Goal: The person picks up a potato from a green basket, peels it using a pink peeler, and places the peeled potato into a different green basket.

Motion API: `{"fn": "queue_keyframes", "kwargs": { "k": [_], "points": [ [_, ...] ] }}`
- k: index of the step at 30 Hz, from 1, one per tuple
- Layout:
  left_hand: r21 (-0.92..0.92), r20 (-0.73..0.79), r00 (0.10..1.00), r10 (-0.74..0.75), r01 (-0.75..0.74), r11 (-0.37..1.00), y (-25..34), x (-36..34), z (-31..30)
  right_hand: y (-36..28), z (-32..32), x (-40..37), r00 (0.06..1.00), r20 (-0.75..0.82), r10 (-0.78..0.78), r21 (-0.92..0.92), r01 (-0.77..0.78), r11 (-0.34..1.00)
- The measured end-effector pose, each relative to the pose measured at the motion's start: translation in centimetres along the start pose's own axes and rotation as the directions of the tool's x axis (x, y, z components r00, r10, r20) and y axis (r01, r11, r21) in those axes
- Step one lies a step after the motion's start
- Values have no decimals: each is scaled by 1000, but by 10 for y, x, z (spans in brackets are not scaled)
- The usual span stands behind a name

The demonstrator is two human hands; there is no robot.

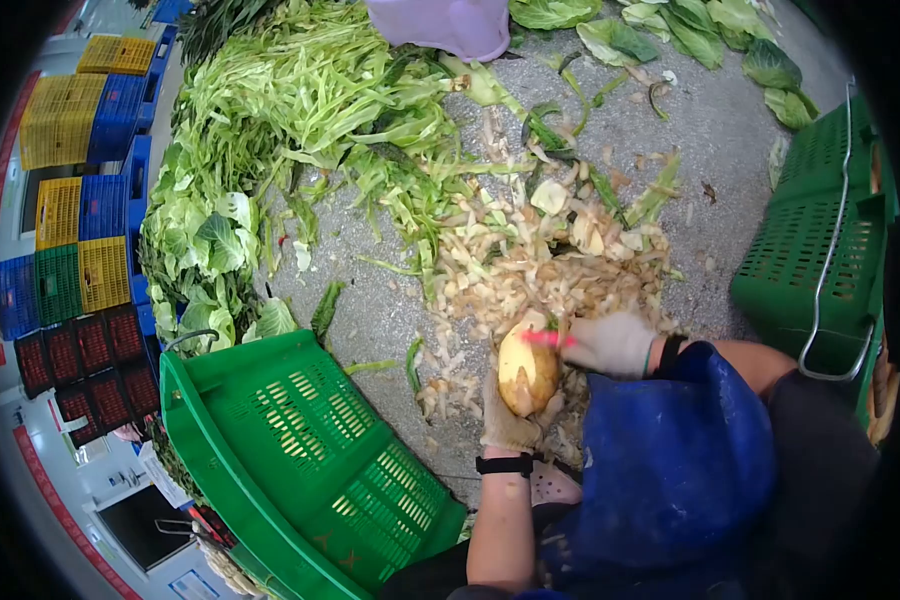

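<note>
A large, partly peeled potato (525, 365) shows pale yellow flesh along its top and brown skin lower down. My left hand (508, 418), in a light glove, is wrapped round its lower left side. In my gloved right hand (615, 345) is a pinkish-red peeler (548, 338), lying against the upper right of the potato; motion blurs its head. Beneath and beyond both hands, a heap of potato peelings (560, 265) covers the ground.
Close on my left stands a green crate (270, 440); another green crate (800, 230) with a metal handle is at right. Green leafy scraps (310, 110) are piled beyond, beside a purple stool-like object (445, 25). Stacked coloured crates (80, 210) line the far left.
</note>
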State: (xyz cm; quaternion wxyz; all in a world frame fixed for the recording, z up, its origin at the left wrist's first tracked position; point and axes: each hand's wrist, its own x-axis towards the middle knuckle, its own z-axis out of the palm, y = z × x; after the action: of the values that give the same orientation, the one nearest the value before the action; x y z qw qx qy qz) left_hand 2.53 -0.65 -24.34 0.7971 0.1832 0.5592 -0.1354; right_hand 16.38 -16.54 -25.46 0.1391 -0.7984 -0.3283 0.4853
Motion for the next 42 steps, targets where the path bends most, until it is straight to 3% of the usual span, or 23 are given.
{"fn": "queue_keyframes", "kwargs": {
  "k": [1, 2, 4, 6, 7, 10, 12, 13, 15, 17, 19, 20, 23, 24, 25, 27, 30, 33, 34, 35, 37, 40, 42],
  "points": [
    [-36, 21, 1000, -2, 3, 999, 0, 2, 1, -7, 1, -6, 993, 105, -61, -32, 64, 997],
    [-43, 23, 1000, -4, 4, 999, -1, 5, 1, -3, 17, -5, 978, 49, -204, 11, 204, 979],
    [-318, 41, 996, -76, 85, 944, -3, 8, -1, 3, 23, 1, 996, -20, -90, 50, 91, 995],
    [-209, 35, 999, -16, 23, 978, -4, 8, -7, 20, 20, 21, 987, -119, 104, 126, -88, 988],
    [-105, 39, 998, 45, -41, 994, -3, 6, -6, 22, 10, 22, 996, -52, 76, 96, -71, 993],
    [-32, 99, 986, 133, -131, 991, -5, -1, -3, 9, 9, 3, 984, -167, 60, 41, -54, 998],
    [-72, 132, 989, 64, -55, 996, -3, 7, -7, -2, 6, -4, 993, 4, -121, -34, 121, 992],
    [-98, 162, 987, -10, 26, 995, -5, 9, -10, 1, 11, -2, 993, 13, -116, -28, 116, 993],
    [-43, 105, 994, 16, -11, 999, -9, 5, -11, 10, 15, 15, 983, -178, 46, 80, -32, 996],
    [19, 52, 997, 49, -50, 999, -6, 5, -10, 16, 8, 19, 989, -136, 62, 36, -57, 998],
    [-38, 94, 995, 39, -35, 999, 0, 7, -13, 9, 9, 12, 990, -143, -11, 54, 19, 998],
    [-49, 89, 995, 41, -37, 998, 0, 6, -15, 6, 15, 7, 974, -165, -153, 59, 164, 985],
    [-61, 45, 999, -31, 34, 998, -3, 8, -16, 1, 20, 9, 995, -68, -78, 78, 84, 993],
    [-75, 135, 990, -30, 40, 996, -3, 7, -18, 11, 24, 18, 985, -165, 52, 132, -30, 991],
    [-84, 221, 975, -28, 48, 995, -1, 4, -15, 20, 13, 24, 988, -129, 91, 68, -82, 994],
    [-58, 122, 992, 13, -6, 998, 2, -2, -7, 19, 12, 14, 983, -181, 24, 70, -12, 997],
    [-139, 158, 986, -55, 77, 987, -4, -1, -11, -16, -1, -11, 983, 143, -118, -14, 121, 993],
    [-104, 121, 991, -47, 60, 993, -1, 5, -17, -7, 17, 2, 994, 40, -102, 28, 101, 995],
    [-95, 138, 987, -87, 100, 990, 2, -1, -18, -3, 6, 11, 997, 76, 21, 73, -26, 997],
    [-87, 135, 987, -85, 98, 991, 0, -4, -14, 10, 3, 18, 995, -14, 103, 59, -102, 993],
    [-101, 26, 999, 25, -23, 995, -4, -3, -5, 15, 2, 15, 997, -56, 58, 4, -58, 998],
    [-101, 87, 996, -11, 20, 995, 0, -1, -15, -4, 6, 4, 991, 22, -128, 12, 128, 992],
    [-35, 59, 998, 1, 2, 999, -2, -3, -9, 3, 11, 8, 999, -12, -39, 62, 39, 997]
  ]
}}
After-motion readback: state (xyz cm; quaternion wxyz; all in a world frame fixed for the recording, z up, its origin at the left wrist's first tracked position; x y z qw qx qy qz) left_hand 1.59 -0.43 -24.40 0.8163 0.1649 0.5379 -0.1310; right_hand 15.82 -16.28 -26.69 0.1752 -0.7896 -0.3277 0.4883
